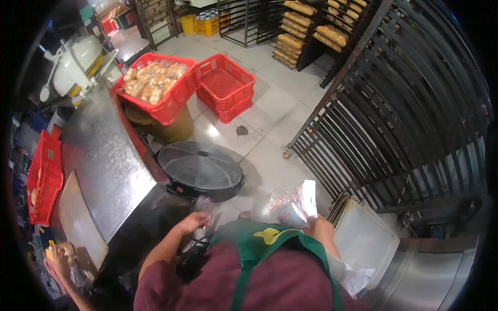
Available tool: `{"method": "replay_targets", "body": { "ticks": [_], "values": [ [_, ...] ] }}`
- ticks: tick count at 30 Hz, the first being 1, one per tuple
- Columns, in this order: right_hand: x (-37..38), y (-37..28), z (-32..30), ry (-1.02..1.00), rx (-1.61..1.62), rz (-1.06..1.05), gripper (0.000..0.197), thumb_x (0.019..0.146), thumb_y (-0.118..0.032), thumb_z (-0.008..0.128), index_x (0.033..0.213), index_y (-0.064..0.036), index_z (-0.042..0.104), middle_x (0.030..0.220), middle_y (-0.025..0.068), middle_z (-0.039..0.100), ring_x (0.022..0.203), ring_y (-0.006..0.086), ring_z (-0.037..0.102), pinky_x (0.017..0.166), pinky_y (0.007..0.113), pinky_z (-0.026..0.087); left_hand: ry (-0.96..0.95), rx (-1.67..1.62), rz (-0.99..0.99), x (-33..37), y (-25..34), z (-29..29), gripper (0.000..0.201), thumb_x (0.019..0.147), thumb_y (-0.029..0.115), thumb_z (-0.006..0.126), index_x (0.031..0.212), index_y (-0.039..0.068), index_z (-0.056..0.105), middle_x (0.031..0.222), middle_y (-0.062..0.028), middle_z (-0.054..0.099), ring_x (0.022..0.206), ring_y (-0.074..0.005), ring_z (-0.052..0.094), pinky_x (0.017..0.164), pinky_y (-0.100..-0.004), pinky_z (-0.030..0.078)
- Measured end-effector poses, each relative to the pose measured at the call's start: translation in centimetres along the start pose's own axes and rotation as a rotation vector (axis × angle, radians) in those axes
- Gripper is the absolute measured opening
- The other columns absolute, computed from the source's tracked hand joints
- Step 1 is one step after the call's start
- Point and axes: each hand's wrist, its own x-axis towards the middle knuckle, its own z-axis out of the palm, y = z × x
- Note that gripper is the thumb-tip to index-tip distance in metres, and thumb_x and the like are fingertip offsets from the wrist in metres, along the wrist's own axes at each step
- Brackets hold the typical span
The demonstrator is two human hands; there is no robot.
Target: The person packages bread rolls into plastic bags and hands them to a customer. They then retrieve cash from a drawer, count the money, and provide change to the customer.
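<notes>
Clear crinkled plastic bags (293,205) in right hand (322,228)'s grip; left hand (191,222) around another bag (206,206).

I'm looking down into a commercial bakery. Tall racks (306,26) hold rows of baked loaves, and a red crate (166,101) is heaped with bagged buns. A steel surface (104,160) and stacked baking trays (363,238) sit close by.

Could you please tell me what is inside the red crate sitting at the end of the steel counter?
The red crate holds clear bags of golden bread rolls heaped to the rim; anything beneath them is covered.
</notes>
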Motion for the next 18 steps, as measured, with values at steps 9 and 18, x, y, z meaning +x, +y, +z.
{"method": "replay_targets", "body": {
  "ticks": [9, 18],
  "values": [
    [19.8, 0.3, -9.2, 0.004, 0.050, -0.156, 0.031, 0.070, -0.021, 0.066, 0.099, -0.0099, 0.071, 0.101, 0.0198, 0.063, 0.090, 0.0370, 0.065, 0.079, 0.046, 0.051, 0.322, -0.067, 0.075, 13.0, 22.7, -3.8, 0.009, 0.093, 0.007, 0.054, 0.100, 0.001, 0.057, 0.089, -0.0048, 0.060, 0.075, -0.0141, 0.057, 0.076, -0.0282, 0.049],
    [35.1, -1.3, -14.6, -0.029, 0.120, -0.362, 0.039, 0.070, -0.020, 0.064, 0.108, -0.0143, 0.070, 0.108, 0.0194, 0.062, 0.091, 0.0362, 0.065, 0.081, 0.046, 0.051, 0.482, -0.122, 0.162, 22.0, 31.1, -7.1, 0.011, 0.093, 0.010, 0.053, 0.094, 0.001, 0.058, 0.082, -0.0014, 0.057, 0.073, -0.0124, 0.055, 0.067, -0.0292, 0.047]
  ]
}}
